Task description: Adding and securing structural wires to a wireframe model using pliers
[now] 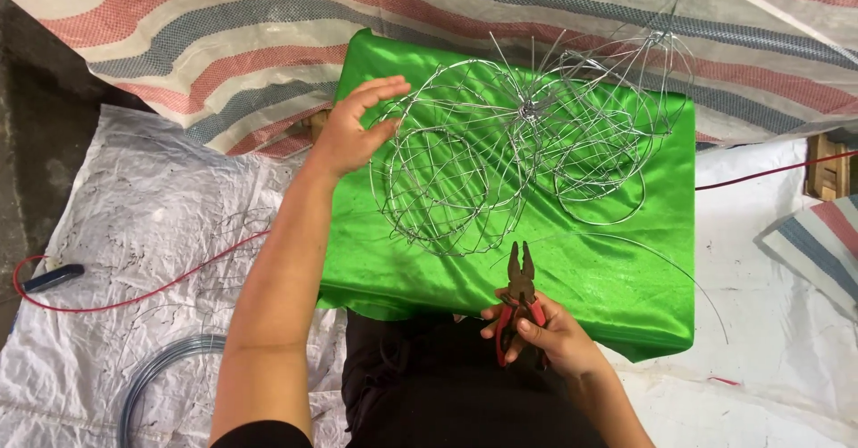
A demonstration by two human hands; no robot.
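A wire frame (509, 157) of thin silvery loops and rings lies on a bright green satin cloth (617, 278), filling most of the cloth's upper half; its outer loops run close to the far edge and some strands stick out past it onto the striped tarp (214, 37) behind. The near strip of green cloth below the frame is bare, as is a band on its right side, crossed only by a single loose wire (666, 256) that curves off the cloth's right corner. How the many strands cross at the central knot is too fine to make out, and a second wire bundle at the top right is cut off by the picture's edge. The left hand (353, 126) rests at the frame's left rim, fingers spread wide and loosely curved, fingertips touching or just over the outermost loop. The right hand (541, 327) sits at the cloth's near edge, fingers wrapped round the red handles of pliers (520, 296), whose jaws point up towards the frame, nearly closed. A grey wire coil (156, 372) and a red cord (134, 300) lie on the white sheet (143, 198) to the left.
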